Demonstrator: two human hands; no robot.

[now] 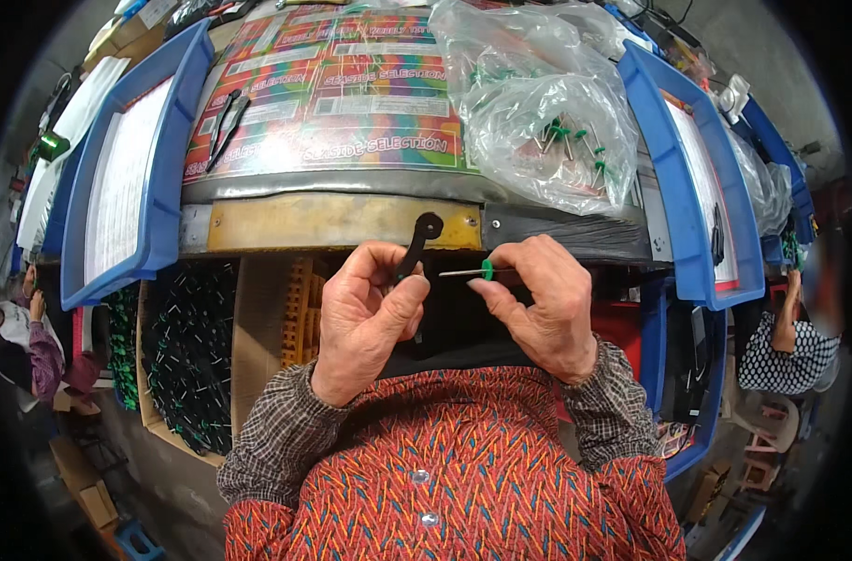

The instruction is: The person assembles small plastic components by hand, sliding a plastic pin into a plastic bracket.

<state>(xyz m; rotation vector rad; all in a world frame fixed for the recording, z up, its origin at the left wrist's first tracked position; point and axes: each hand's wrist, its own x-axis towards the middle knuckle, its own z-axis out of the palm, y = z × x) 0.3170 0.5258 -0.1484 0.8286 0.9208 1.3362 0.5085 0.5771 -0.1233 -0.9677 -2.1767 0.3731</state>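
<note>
My left hand (365,313) is closed on a black curved strip (415,248) with a round, holed end pointing up and away from me. A metal pin with a green round head (486,270) is pinched between the thumb and fingers of my right hand (549,304). Its bare tip points left toward the black strip, with a small gap between them. Both hands are held just in front of the bench edge. On the bench, a clear plastic bag (501,131) holds several more green-headed pins (568,134).
Pliers (225,129) lie on the bench's colourful printed sheet (370,107). Blue trays with papers flank the bench at left (167,201) and right (720,297). Below left stands a cardboard box (257,346) of black and green parts. Other people sit at both sides.
</note>
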